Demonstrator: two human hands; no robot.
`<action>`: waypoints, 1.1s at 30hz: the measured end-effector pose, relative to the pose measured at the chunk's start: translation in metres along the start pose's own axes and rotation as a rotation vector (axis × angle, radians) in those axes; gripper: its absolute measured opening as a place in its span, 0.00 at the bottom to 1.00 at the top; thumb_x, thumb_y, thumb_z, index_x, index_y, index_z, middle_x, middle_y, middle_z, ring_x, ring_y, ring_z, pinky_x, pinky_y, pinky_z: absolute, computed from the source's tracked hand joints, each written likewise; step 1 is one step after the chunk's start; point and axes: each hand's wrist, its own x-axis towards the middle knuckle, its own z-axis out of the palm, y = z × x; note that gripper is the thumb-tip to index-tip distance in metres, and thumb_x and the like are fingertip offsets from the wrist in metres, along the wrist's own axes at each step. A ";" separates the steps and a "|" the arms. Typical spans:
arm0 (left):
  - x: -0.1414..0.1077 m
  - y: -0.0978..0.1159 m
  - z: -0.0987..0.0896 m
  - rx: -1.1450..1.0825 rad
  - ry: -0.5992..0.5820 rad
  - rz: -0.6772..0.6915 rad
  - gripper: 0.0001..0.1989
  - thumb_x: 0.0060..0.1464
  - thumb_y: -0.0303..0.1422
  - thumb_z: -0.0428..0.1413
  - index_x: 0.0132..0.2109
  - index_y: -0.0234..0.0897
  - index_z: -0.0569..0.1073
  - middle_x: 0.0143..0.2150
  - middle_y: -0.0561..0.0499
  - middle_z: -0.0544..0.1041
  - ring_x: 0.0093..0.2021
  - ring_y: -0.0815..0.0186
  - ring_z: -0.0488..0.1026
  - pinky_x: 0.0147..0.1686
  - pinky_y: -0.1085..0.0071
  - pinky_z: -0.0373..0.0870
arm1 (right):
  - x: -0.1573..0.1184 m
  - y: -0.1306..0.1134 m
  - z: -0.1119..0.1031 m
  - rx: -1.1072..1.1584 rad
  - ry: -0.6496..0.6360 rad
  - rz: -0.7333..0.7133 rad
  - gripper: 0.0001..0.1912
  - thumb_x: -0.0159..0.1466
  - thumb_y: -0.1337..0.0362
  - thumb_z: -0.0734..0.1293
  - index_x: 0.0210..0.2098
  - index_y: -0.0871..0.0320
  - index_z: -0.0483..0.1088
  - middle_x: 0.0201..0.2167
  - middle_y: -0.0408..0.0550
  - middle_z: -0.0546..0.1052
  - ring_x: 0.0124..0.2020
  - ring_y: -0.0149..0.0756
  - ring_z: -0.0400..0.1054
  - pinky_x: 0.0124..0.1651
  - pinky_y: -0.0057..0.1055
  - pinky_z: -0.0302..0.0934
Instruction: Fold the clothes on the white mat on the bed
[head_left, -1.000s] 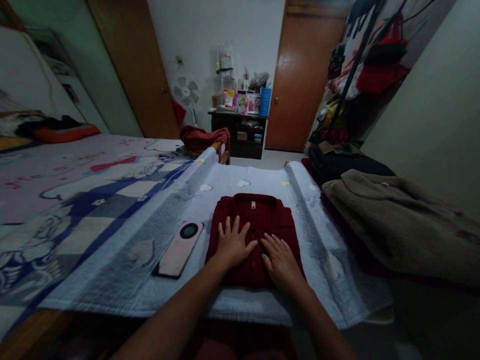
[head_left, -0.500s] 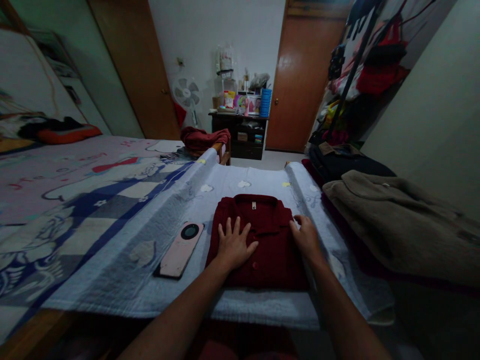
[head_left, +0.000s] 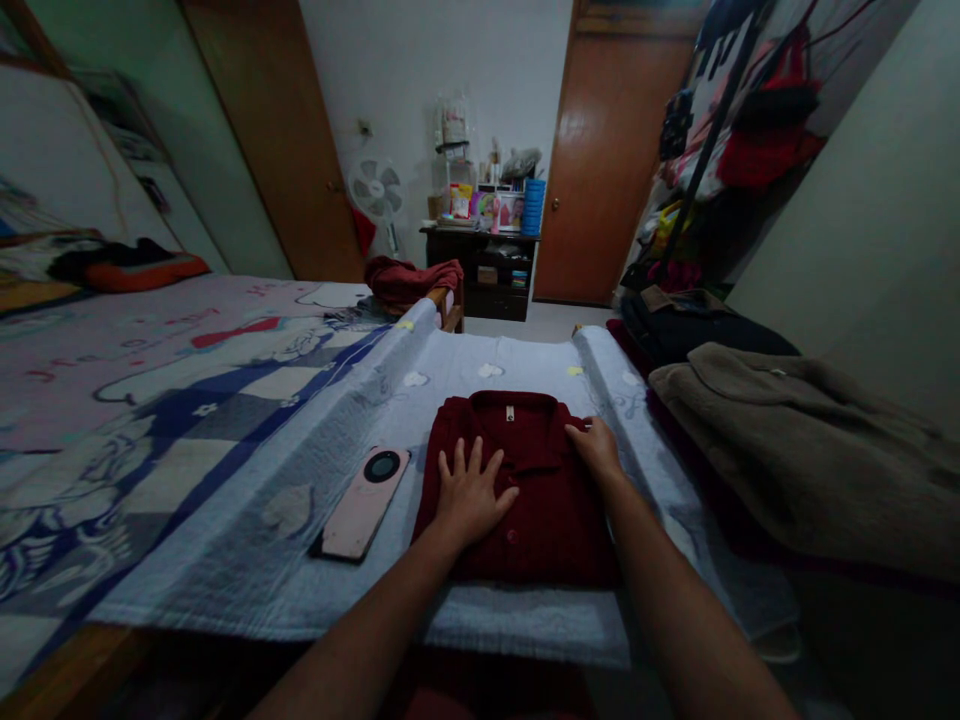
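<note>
A dark red buttoned shirt (head_left: 547, 530), folded into a rectangle with its collar away from me, lies on a pale blue cloth (head_left: 450, 365). My left hand (head_left: 471, 492) rests flat on the shirt's left front, fingers spread. At the right shoulder edge, just beside the collar, my right hand (head_left: 600, 450) pinches the shirt fabric between thumb and fingers; some of its fingertips are hidden behind the edge. Left of the shirt, a pink phone (head_left: 362, 508) lies with its round black camera ring upward.
Folded clothes, a grey-brown fleece garment (head_left: 787, 440) and a dark jacket (head_left: 697, 325), are stacked on the right. A patterned bed (head_left: 172, 400) spreads out on the left. Beyond stand a fan (head_left: 377, 190), a dark cabinet (head_left: 491, 280) and a wooden door (head_left: 589, 170).
My right hand has moved up along the shirt's right edge towards the collar and slightly inward. My left hand stays flat on the shirt.
</note>
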 end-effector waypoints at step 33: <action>-0.001 0.001 0.001 -0.007 0.030 -0.015 0.35 0.57 0.59 0.43 0.66 0.50 0.60 0.71 0.42 0.54 0.70 0.41 0.44 0.64 0.38 0.37 | -0.009 -0.014 -0.010 -0.249 -0.062 -0.050 0.25 0.66 0.54 0.60 0.54 0.65 0.70 0.53 0.65 0.72 0.56 0.49 0.66 0.56 0.39 0.57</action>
